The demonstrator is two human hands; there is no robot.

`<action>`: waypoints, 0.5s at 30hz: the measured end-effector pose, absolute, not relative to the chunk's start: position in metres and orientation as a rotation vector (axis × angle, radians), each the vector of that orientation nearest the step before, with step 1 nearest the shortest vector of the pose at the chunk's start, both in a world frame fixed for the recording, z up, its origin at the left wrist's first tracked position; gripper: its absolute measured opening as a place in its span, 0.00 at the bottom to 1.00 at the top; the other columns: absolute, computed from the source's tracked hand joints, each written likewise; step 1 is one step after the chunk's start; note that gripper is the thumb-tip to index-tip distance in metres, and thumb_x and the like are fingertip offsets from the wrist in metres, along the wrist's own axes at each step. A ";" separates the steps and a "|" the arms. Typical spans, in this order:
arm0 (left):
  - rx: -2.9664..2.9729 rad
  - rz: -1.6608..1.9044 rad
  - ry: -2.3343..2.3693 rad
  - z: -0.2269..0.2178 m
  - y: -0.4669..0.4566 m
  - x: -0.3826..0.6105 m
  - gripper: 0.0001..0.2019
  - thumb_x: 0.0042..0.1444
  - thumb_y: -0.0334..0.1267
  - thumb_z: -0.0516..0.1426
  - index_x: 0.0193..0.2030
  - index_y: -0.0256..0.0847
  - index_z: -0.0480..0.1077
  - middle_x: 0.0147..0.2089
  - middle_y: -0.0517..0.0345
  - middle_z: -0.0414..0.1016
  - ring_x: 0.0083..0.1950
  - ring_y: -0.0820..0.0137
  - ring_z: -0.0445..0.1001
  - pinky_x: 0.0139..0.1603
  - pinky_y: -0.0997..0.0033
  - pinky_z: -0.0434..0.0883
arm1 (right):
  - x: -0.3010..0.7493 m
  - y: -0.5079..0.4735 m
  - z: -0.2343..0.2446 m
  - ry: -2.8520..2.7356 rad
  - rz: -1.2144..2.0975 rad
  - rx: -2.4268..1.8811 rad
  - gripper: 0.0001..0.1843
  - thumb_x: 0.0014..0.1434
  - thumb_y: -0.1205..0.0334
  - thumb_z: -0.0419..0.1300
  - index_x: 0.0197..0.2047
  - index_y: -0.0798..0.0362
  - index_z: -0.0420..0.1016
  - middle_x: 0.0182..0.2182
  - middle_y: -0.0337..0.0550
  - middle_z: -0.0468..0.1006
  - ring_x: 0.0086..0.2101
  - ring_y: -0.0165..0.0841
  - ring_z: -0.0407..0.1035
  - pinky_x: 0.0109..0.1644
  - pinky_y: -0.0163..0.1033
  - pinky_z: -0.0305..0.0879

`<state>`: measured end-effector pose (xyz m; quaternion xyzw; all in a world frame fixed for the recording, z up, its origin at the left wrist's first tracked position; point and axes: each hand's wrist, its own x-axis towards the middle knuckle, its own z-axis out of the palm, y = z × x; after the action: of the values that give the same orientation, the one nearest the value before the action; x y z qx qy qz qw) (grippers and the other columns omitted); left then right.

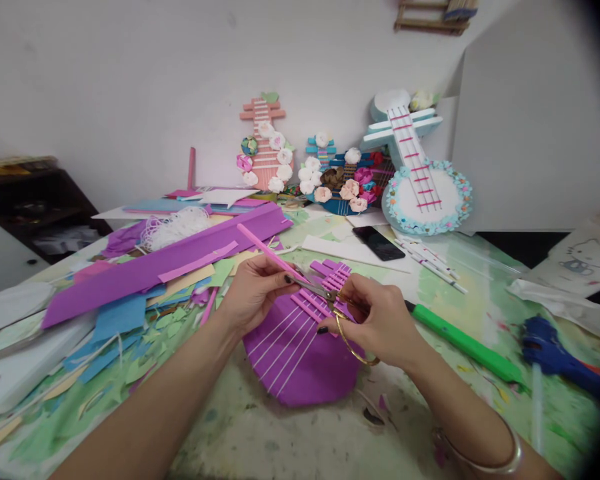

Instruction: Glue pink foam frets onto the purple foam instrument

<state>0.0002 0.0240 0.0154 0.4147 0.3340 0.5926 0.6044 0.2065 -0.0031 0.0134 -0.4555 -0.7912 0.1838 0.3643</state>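
Note:
In the head view my left hand (253,290) pinches a thin pink paper strip (263,247), which slants up and to the left. My right hand (377,317) grips gold-handled scissors (347,343) by the loops. Their blades reach left to the strip's lower end, close to my left fingertips. Beneath both hands lies a purple paper guitar (305,373) with white strings and pink crossbars, its neck pointing away from me. My hands cover part of its middle.
A long purple folded sheet (180,260), white string (177,229) and paper scraps (165,333) crowd the left. Decorated instruments (425,180) lean on the wall. A phone (379,243), a green cutter (467,343) and a blue glue gun (555,353) lie to the right.

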 end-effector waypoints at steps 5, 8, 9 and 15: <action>0.979 1.374 0.775 0.016 0.024 0.000 0.11 0.30 0.31 0.71 0.24 0.35 0.77 0.23 0.58 0.77 0.25 0.74 0.75 0.27 0.79 0.76 | 0.206 -0.003 0.014 -2.024 0.491 -1.189 0.23 0.46 0.44 0.66 0.26 0.50 0.59 0.15 0.29 0.55 0.19 0.25 0.47 0.23 0.34 0.44; 0.992 1.379 0.772 0.016 0.025 0.000 0.11 0.31 0.31 0.71 0.24 0.35 0.77 0.23 0.59 0.77 0.25 0.74 0.75 0.27 0.79 0.76 | 0.207 -0.003 0.013 -2.033 0.473 -1.187 0.24 0.46 0.44 0.66 0.26 0.50 0.59 0.15 0.29 0.55 0.19 0.25 0.47 0.23 0.34 0.44; 0.994 1.379 0.772 0.016 0.025 0.000 0.11 0.31 0.31 0.71 0.24 0.35 0.77 0.22 0.59 0.77 0.25 0.74 0.75 0.27 0.79 0.76 | 0.207 -0.003 0.013 -2.039 0.461 -1.185 0.24 0.46 0.44 0.66 0.26 0.50 0.59 0.15 0.29 0.55 0.19 0.25 0.47 0.23 0.34 0.44; 0.991 1.386 0.741 0.014 0.026 0.000 0.11 0.31 0.31 0.71 0.23 0.34 0.76 0.21 0.59 0.76 0.23 0.75 0.75 0.25 0.81 0.75 | 0.207 -0.002 0.012 -2.048 0.424 -1.166 0.24 0.46 0.42 0.66 0.26 0.51 0.61 0.15 0.29 0.55 0.19 0.24 0.47 0.22 0.33 0.43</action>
<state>-0.0003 0.0257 0.0144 0.4273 0.3197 0.5974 0.5987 0.2072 -0.0024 0.0120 -0.4535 -0.7962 0.1649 0.3650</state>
